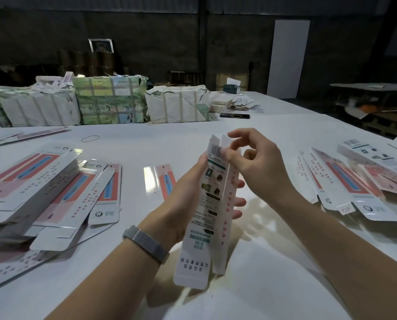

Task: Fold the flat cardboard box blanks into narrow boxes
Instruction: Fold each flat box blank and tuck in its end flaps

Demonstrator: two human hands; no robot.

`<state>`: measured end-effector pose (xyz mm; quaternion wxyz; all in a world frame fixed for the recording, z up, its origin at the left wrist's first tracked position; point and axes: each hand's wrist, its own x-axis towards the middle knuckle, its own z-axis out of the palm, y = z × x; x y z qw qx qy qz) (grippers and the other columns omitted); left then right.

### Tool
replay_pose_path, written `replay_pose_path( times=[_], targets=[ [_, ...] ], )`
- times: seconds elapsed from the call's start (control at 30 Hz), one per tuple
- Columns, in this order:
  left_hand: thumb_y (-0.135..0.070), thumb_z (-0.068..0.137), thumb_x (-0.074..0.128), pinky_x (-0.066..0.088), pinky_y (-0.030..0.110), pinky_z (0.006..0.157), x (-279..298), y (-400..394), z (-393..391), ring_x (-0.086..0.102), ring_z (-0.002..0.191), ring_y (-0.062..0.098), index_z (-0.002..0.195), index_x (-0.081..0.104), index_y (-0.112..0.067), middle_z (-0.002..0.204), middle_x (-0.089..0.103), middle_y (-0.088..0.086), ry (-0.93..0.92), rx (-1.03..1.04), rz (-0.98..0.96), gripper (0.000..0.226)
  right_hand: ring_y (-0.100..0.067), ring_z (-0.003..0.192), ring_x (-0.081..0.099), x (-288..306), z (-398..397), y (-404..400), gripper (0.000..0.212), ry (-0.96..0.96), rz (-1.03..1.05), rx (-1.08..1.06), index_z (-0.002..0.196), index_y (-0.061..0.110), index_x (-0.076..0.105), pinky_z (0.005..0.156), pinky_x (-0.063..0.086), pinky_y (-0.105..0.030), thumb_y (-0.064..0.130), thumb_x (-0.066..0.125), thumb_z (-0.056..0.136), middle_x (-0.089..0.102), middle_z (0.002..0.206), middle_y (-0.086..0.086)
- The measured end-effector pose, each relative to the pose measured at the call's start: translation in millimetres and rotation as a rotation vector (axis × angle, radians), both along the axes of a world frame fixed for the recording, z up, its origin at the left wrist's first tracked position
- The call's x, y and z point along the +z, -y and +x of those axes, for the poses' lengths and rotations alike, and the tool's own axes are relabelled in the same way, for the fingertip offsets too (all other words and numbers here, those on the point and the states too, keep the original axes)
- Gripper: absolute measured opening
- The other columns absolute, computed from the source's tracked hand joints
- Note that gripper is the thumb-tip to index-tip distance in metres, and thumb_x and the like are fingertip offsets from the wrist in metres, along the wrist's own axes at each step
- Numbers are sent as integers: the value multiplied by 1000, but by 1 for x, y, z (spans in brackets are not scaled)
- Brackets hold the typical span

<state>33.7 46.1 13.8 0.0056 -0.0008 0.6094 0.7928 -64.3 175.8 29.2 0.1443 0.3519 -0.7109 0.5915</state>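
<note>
Box in hand (212, 204): long axis upright, leaning slightly away from me, above the table (273, 262).
My left hand (193, 192): curled around its middle.
My right hand (250, 162): nearer the top end, fingertips pinching the flaps.
Flat blanks (42, 192): stacked left.

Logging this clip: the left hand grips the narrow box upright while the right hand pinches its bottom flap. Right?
Not quite. In the head view the right hand pinches the top flap, not the bottom one. The left hand does grip the narrow box upright.
</note>
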Motion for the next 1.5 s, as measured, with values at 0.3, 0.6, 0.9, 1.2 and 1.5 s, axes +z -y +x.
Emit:
replay_pose_path(
  times=[0.3,0.6,0.9,1.2,1.5],
  targets=[
    [-56,106,25,60,35,67,-1,-7,4,74,81,29,132,56,-15,107,74,15,-55,-58,-188,58,-7,73,71,27,-13,-15,30,171,139,180,92,21,40,59,60,-29,15,68,92,56,80,-4],
    [-51,105,32,60,37,65,-8,-22,-3,74,78,30,143,22,-68,91,74,6,-182,82,-177,43,-27,83,65,25,-10,-19,29,71,103,150,93,28,42,61,55,-22,15,67,93,57,87,-10],
    [-40,109,30,62,41,72,-9,-18,-4,74,99,24,146,26,-65,137,61,-1,-264,182,41,45,-8,98,60,1,26,9,60,134,-228,78,111,64,43,61,61,-28,14,67,90,47,119,21],
    [-36,108,34,61,50,72,-9,-13,-6,72,96,39,140,40,-54,112,73,9,-244,237,44,36,-15,84,73,-7,22,10,24,395,-204,235,115,35,60,55,58,-29,21,63,96,70,99,11],
    [-34,109,33,59,44,64,-11,-11,-5,72,79,35,140,38,-43,107,68,20,-278,219,-5,33,-29,74,61,-6,18,8,25,397,-174,305,105,20,63,52,45,-35,30,62,82,72,91,-17]
  ],
)
